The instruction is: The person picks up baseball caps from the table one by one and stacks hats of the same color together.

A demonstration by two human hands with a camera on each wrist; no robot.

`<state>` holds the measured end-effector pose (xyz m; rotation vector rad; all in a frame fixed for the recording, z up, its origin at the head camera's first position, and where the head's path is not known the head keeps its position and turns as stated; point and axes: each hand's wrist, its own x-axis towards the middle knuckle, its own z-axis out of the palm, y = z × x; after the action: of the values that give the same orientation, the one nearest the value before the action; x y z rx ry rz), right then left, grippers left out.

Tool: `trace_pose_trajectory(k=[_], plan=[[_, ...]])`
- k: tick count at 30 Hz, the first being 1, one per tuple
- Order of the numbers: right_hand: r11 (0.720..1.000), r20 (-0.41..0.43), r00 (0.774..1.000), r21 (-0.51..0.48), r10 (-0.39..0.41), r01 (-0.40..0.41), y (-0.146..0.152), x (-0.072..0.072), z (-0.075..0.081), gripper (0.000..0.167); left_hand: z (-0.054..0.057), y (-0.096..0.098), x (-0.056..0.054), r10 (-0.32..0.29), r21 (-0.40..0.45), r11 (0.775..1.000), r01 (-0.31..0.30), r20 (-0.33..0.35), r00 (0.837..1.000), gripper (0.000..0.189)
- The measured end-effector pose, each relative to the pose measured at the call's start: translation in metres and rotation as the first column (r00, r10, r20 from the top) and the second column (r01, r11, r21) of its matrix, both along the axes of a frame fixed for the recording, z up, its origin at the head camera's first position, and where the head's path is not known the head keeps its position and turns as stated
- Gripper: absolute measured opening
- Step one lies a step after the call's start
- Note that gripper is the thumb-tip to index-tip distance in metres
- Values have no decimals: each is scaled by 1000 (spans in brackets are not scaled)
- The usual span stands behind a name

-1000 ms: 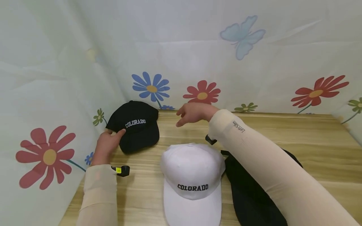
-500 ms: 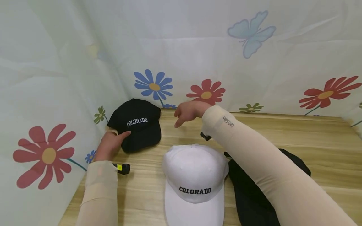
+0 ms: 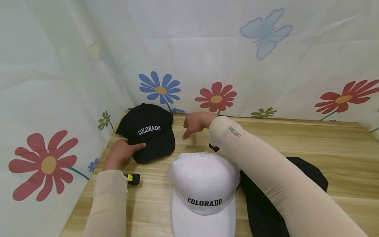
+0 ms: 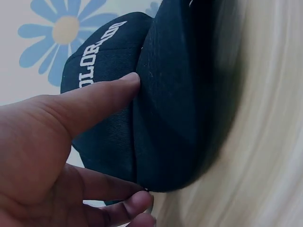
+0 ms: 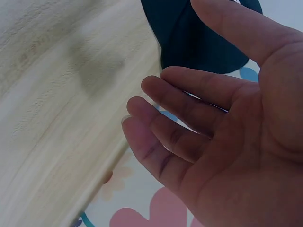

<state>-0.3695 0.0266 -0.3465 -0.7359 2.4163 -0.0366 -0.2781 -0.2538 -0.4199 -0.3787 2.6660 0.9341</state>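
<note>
A black cap (image 3: 149, 128) with white COLORADO lettering is at the back left of the wooden table. My left hand (image 3: 120, 152) grips its left side; in the left wrist view the thumb (image 4: 106, 92) lies where crown meets brim, and the fingers (image 4: 118, 208) curl at the cap's lower edge. Just right of this cap, my right hand (image 3: 196, 123) hovers apart from it, holding nothing. Its fingers (image 5: 189, 113) are loosely bent in the right wrist view. Nearer me lies a white COLORADO cap (image 3: 204, 184), its brim toward me.
Another black cap (image 3: 263, 204) lies right of the white one, partly hidden under my right sleeve (image 3: 266, 174). Cloth walls with printed flowers (image 3: 217, 98) rise along the left and back edges of the wooden table (image 3: 343, 158).
The black cap in my left hand has shifted slightly right and toward me, away from the left wall. My right hand has drawn a little closer to it. The view has shifted slightly too.
</note>
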Motion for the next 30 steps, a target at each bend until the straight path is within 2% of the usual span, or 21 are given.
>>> trace_pose_trajectory(k=[4, 11, 16, 20, 22, 24, 27, 30], plan=[[1000, 25, 1000, -4, 16, -16, 2, -2, -7, 66, -4, 13, 0, 17, 26, 1000, -16, -40, 999, 100], [994, 126, 991, -94, -43, 55, 4, 0, -18, 68, -9, 33, 2, 48, 26, 999, -46, -88, 995, 95], [991, 133, 989, -112, -60, 75, 6, -2, -24, 63, -11, 40, 1, 63, 84, 995, -54, -103, 993, 93], [973, 191, 977, -190, -96, 133, 9, -5, -28, 71, -12, 42, -1, 74, 143, 988, -56, -123, 990, 89], [950, 247, 960, -245, -130, 192, 12, -7, -31, 75, -14, 42, -1, 85, 167, 984, -64, -123, 989, 87], [914, 327, 929, -297, -176, 277, 16, -9, -33, 77, -14, 43, -2, 100, 183, 980, -79, -109, 989, 86], [837, 449, 863, -359, -233, 413, 22, -10, -36, 78, -14, 45, -2, 122, 197, 975, -99, -107, 987, 81], [754, 536, 799, -396, -275, 525, 26, -10, -39, 78, -14, 47, -2, 124, 187, 977, -98, -135, 983, 73]])
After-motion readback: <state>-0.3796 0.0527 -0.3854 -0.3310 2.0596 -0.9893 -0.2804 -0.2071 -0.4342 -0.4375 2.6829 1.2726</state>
